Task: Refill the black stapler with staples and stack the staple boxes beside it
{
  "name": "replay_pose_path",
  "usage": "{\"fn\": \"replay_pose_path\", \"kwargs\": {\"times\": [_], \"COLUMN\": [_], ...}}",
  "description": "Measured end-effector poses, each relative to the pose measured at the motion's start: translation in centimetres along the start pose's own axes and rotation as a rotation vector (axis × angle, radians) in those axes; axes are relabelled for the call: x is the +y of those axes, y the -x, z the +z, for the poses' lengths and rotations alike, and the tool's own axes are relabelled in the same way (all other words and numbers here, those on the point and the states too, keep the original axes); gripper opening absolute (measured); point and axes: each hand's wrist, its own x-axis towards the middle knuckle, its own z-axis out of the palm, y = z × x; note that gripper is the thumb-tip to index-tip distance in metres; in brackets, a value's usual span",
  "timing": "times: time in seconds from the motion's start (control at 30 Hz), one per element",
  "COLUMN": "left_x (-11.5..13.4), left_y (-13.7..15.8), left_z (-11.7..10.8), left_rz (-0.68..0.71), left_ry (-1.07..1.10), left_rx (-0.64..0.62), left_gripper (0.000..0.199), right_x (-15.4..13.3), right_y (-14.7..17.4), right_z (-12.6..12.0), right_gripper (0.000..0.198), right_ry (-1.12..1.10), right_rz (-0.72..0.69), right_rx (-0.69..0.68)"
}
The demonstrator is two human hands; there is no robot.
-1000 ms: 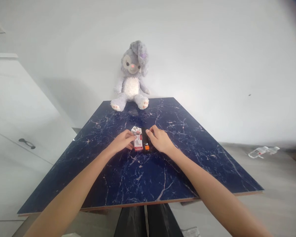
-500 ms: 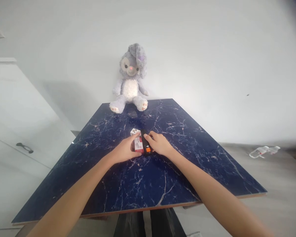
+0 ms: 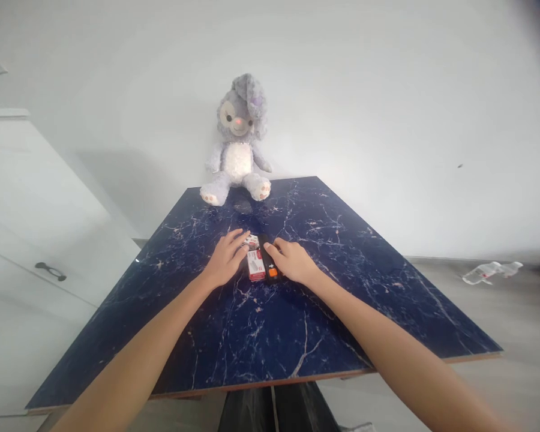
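On the dark blue marbled table [image 3: 234, 348], a red-and-white small box [image 3: 256, 266] lies against the left side of a black box [image 3: 270, 258] with an orange patch. Just beyond the red-and-white one is another small white box [image 3: 251, 242], partly covered by fingers. My left hand [image 3: 226, 259] is open, its fingers stretched out with the tips at the white box; whether they touch it I cannot tell. My right hand [image 3: 292, 261] grips the black box from the right, thumb on top and the other fingers mostly hidden.
A grey plush rabbit [image 3: 238, 162] sits at the table's far edge against the white wall. To the left stands a white cabinet [image 3: 40, 216] with a dark handle. Clear plastic items [image 3: 488, 271] lie on the floor at the right.
My left hand has let go of the red-and-white box and shifted away from it, fingers now stretched toward the white box. The right hand still holds the black box.
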Motion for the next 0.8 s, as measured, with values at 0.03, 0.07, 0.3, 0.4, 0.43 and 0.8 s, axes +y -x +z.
{"fn": "replay_pose_path", "kwargs": {"times": [0.03, 0.07, 0.3, 0.4, 0.43, 0.8], "left_x": [-0.4, -0.7, -1.5, -1.2, -1.0, 0.3], "left_y": [-0.2, -0.4, -0.5, -0.2, -0.1, 1.1], "left_z": [0.3, 0.5, -0.1, -0.4, -0.5, -2.7], "left_rz": [-0.015, -0.025, -0.088, -0.047, -0.034, 0.005], "left_ry": [-0.029, -0.046, 0.095, 0.200, 0.228, 0.050], "left_rx": [-0.040, -0.083, -0.001, -0.065, -0.101, -0.333], "left_gripper": [0.050, 0.051, 0.060, 0.058, 0.057, 0.114], "right_x": [0.0, 0.0, 0.2, 0.2, 0.2, 0.4], "right_y": [0.0, 0.0, -0.1, -0.1, -0.1, -0.1], "right_z": [0.0, 0.0, 0.1, 0.1, 0.1, 0.0], "right_gripper": [0.041, 0.041, 0.042, 0.042, 0.042, 0.043], "right_ry": [0.004, 0.007, 0.019, 0.016, 0.015, 0.026], "right_rz": [0.000, 0.002, -0.019, -0.034, -0.039, -0.052], "right_rx": [0.000, -0.001, -0.002, 0.001, 0.002, 0.005]}}
